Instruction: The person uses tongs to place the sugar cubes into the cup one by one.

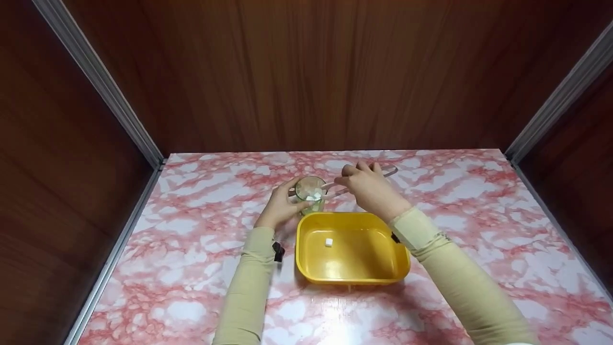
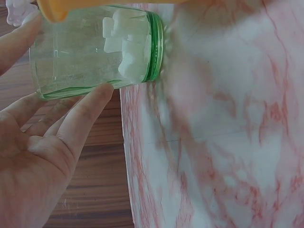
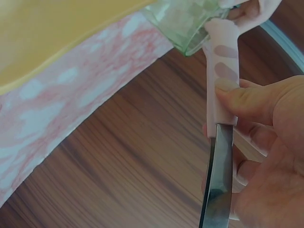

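A clear green-tinted glass (image 2: 71,57) stands upright on the table, with several white cubes (image 2: 130,52) lying at its bottom. My left hand (image 1: 281,205) holds it, thumb on the near side and fingers along the other. My right hand (image 1: 371,189) grips a pair of tongs with pink tips (image 3: 223,71) and metal arms (image 3: 219,175). The tips are at the glass's mouth; whether a cube is between them cannot be made out. Just in front of the glass is a yellow bin (image 1: 352,280), with one white cube (image 1: 329,242) on its floor.
The table (image 1: 191,268) has a pink and white marbled top. Brown wood-look panels (image 1: 306,72) with metal edge strips (image 1: 107,91) rise at the back and both sides. My right forearm passes beside the bin's right end.
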Motion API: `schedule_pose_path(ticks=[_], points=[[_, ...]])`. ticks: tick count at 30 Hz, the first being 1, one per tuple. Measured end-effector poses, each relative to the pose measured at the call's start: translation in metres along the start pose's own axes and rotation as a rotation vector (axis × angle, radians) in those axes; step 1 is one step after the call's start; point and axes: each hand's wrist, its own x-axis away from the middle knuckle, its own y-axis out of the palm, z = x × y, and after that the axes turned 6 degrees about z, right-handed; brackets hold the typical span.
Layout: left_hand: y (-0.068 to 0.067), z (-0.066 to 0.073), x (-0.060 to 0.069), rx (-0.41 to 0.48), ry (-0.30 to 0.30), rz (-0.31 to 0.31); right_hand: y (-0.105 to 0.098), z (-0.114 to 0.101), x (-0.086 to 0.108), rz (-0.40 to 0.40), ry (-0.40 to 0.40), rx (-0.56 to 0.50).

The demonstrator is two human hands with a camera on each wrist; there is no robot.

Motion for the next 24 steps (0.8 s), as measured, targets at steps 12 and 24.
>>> schedule_pose_path(ticks=[12, 24], points=[[0.000, 0.000, 0.002, 0.012, -0.017, -0.003, -0.003, -0.004, 0.015, -0.004, -0.025, -0.007], [0.000, 0.001, 0.001, -0.020, -0.004, 0.001, 0.000, -0.012, 0.028, 0.036, -0.087, 0.017]])
